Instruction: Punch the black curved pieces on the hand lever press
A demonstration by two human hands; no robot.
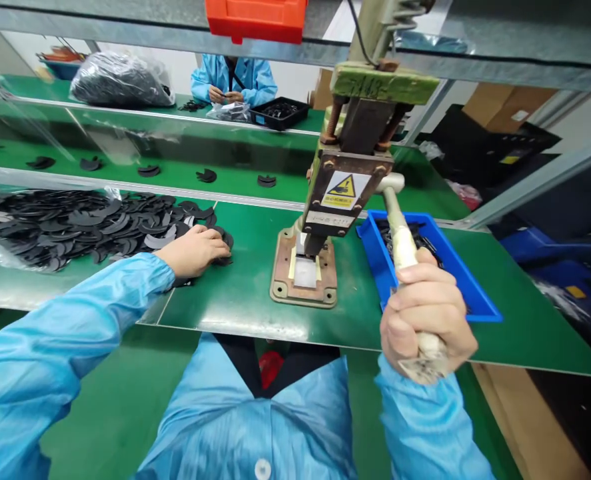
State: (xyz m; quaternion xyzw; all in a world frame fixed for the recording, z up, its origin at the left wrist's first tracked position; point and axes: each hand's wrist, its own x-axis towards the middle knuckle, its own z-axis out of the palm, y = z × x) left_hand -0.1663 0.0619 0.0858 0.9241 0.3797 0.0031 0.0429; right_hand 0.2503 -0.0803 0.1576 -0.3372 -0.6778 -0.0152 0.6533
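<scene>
My right hand (428, 317) is wrapped round the lever handle (399, 230) of a hand press (350, 160), whose grip is bound in pale tape. My left hand (195, 252) rests at the right edge of a heap of black curved pieces (100, 223), fingers together and bent down over a black curved piece (222, 259). The fingertips' undersides are hidden. Under the press ram, a pale block (305, 272) sits on the rusty base plate (280, 283).
Right of the press stands a blue bin (480, 307) holding dark parts. Behind, several black pieces (206, 175) lie spaced along a green strip. A person (260, 83) in blue works opposite, beside a black tray (280, 120). A red bin (255, 20) sits overhead.
</scene>
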